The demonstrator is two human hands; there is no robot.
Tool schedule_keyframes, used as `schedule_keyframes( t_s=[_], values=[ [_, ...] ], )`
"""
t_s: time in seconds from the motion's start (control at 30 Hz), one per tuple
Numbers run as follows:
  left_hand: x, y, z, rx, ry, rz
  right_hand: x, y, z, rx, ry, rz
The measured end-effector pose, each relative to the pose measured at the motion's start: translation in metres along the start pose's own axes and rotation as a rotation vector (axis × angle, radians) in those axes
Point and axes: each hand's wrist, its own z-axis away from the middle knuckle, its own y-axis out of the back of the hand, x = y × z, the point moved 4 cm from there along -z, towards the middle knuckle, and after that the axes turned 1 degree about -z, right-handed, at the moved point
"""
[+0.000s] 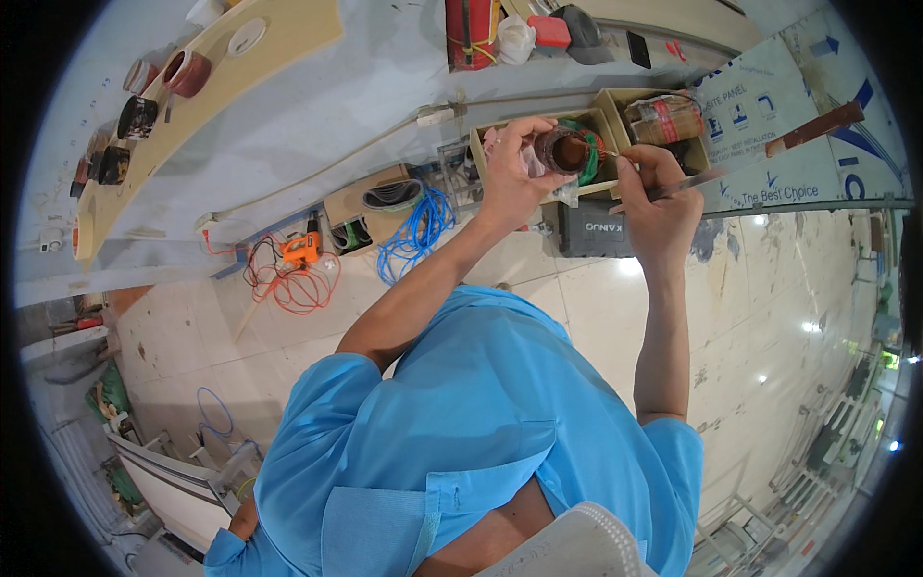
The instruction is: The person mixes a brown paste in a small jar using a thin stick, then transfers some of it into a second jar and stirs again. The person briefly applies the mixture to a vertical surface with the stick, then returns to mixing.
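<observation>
My left hand [519, 178] is closed round a small jar [551, 159] and tips its mouth into view, with reddish-brown stuff [574, 152] inside. My right hand [663, 197] is closed, pinching a thin stick [612, 154] between thumb and fingers, its end at the jar's rim. The same hand also grips a long, narrow, flat strip [716, 176]. It slants up to the right and has a reddish-brown far end [817, 130]. Both hands are raised in front of an open tan box [481, 154].
A second tan box [608, 103] holds a wrapped bundle. Below the hands stands a dark case [591, 231]. A printed panel [760, 178] lies to the right. Left on the floor are an orange power drill [303, 247] and coiled blue hose [418, 231]. Several small pots line the curved board [303, 29].
</observation>
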Motion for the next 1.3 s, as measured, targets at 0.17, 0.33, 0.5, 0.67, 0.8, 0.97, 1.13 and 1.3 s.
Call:
schedule_keyframes(
  t_s=[0.17,0.33,0.5,0.67,0.8,0.97,1.13,1.3],
  values=[
    [0.003,0.002,0.001,-0.028,0.018,-0.056,-0.007,0.002,-0.004,-0.006,0.019,0.03],
    [0.0,0.005,0.005,0.027,0.039,0.001,-0.004,0.003,-0.003,-0.039,0.02,0.059],
    [0.001,-0.003,0.012,-0.053,0.006,0.207,0.001,-0.003,-0.004,-0.119,0.114,0.108],
    [0.032,0.023,0.025,-0.013,0.0,-0.254,-0.003,-0.021,-0.011,-0.346,0.048,0.169],
    [0.053,0.049,0.044,0.067,0.063,-0.349,0.001,-0.042,-0.006,-0.502,-0.024,0.03],
    [0.077,0.083,0.074,0.204,0.205,-0.454,-0.006,-0.086,0.001,-0.651,-0.065,-0.194],
    [0.104,0.124,0.089,0.274,0.183,-0.5,-0.047,-0.105,0.012,-0.694,0.072,-0.206],
    [0.129,0.175,0.091,0.308,0.171,-0.532,-0.091,-0.14,0.015,-0.712,0.295,-0.147]
  ],
)
